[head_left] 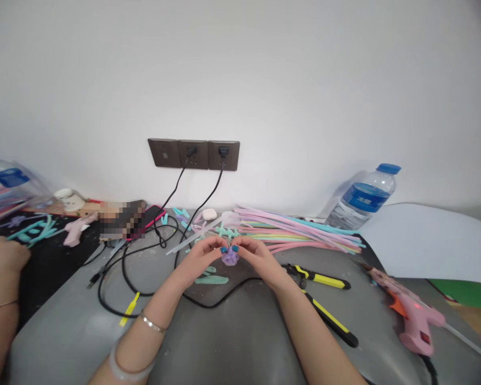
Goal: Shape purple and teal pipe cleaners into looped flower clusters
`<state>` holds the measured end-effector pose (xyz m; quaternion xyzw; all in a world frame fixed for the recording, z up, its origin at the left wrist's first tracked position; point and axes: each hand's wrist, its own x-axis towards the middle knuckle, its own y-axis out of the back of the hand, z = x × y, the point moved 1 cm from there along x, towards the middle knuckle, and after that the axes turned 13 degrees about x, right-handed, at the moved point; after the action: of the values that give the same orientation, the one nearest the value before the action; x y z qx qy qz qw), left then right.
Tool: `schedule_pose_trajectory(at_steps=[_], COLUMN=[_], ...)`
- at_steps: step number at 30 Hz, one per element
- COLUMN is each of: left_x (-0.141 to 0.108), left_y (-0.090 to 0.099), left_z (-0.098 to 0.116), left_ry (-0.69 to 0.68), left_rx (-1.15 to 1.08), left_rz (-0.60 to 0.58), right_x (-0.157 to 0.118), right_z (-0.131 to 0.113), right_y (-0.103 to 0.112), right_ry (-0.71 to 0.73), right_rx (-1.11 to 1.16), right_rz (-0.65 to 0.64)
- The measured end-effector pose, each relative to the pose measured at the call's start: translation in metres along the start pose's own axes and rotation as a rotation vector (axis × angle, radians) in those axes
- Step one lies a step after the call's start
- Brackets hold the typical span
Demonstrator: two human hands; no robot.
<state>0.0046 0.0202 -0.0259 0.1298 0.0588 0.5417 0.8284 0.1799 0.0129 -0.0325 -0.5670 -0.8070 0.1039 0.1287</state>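
Both hands meet near the middle of the table around a small purple fuzzy flower-like piece (230, 257), which looks made of pipe cleaner. My left hand (204, 258) pinches it from the left between thumb and fingers. From the other side my right hand (260, 258) pinches the same piece, thumbs almost touching. Just behind the fingertips lie light green bent pipe cleaners (226, 232). Short green pipe-cleaner pieces (211, 279) rest on the table below my left hand. The exact grip behind the thumbs is hidden.
Yellow-black pliers (328, 280) lie open right of my right hand, with a pink glue gun (414, 315) beyond. Pipe cleaners (304, 230), a water bottle (364, 198) and white paper (433, 240) are behind. Black cables (124, 267) loop at left, near another person's hand (6, 259).
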Motion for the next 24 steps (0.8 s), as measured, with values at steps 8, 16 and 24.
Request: schedule_pose_trajectory(at_steps=[8,16,24], left_x=[0.003,0.006,0.008], left_y=[0.002,0.007,0.000], left_z=[-0.005,-0.008,-0.011], left_ry=[-0.077,-0.077,-0.021], left_rx=[0.121,0.232,0.070], left_rz=[0.001,0.067,0.152], right_x=[0.001,0.001,0.005], right_z=[0.002,0.003,0.011], right_y=[0.002,0.002,0.005], right_ry=[0.011,-0.024,0.063], right_rx=[0.016,0.007,0.033], right_rz=[0.031,0.023,0.109])
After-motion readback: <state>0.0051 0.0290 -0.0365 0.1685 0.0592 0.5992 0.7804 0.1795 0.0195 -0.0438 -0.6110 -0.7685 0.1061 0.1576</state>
